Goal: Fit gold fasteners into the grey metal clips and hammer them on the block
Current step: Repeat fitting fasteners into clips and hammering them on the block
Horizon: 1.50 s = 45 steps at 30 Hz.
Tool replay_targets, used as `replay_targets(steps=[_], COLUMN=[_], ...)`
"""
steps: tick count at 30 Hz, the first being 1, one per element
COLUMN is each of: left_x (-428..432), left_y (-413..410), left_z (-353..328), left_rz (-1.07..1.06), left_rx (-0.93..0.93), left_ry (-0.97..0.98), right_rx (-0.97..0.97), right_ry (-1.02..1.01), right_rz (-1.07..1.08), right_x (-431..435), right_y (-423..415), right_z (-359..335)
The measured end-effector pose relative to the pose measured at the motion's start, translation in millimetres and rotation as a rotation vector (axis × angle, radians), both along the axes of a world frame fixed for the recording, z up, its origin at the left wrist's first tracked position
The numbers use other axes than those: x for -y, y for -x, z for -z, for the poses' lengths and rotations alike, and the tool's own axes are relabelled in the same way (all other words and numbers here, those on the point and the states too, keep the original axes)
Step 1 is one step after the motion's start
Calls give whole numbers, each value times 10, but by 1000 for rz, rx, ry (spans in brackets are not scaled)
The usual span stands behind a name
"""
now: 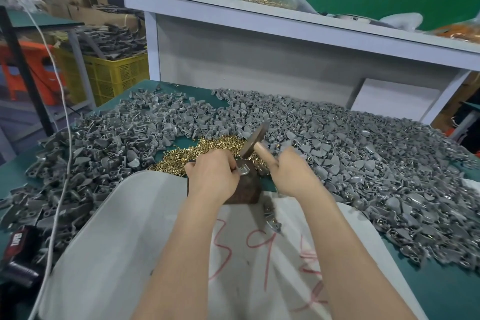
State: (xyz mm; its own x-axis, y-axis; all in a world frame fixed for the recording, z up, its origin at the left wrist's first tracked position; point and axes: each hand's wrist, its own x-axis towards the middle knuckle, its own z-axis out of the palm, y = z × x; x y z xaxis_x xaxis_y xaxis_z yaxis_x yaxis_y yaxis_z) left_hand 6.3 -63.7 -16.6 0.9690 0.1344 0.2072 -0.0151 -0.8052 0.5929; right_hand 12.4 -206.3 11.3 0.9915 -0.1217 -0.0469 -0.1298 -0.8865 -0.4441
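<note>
Head view: the left hand has its fingers curled down, pinching one grey clip against the top of the dark block. The block stands at the far edge of a white sack marked in red. Just right of it the right hand grips a hammer, thumb stretched forward. The hammer's blurred round head hangs tilted above the block, apart from the clip. A heap of gold fasteners lies just beyond the block. Loose grey clips cover the green table to the left, far side and right. A yellow crate stands far left.
</note>
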Motion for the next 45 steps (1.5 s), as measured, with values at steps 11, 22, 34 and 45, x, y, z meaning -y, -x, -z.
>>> replay_targets(steps=[11, 22, 34, 45], left_x=[20, 14, 9, 4], left_y=[-33, -42, -45, -26], left_z=[8, 10, 11, -7], left_rz=[-51, -61, -72, -76], left_rx=[10, -1, 6, -5], left_ry=[-2, -27, -14, -10], right_rx=[528, 422, 636, 332], right_ry=[20, 147, 104, -165], right_rz=[-215, -215, -163, -147], right_x=[108, 112, 165, 349], right_y=[628, 679, 661, 436], right_z=[-68, -53, -129, 18])
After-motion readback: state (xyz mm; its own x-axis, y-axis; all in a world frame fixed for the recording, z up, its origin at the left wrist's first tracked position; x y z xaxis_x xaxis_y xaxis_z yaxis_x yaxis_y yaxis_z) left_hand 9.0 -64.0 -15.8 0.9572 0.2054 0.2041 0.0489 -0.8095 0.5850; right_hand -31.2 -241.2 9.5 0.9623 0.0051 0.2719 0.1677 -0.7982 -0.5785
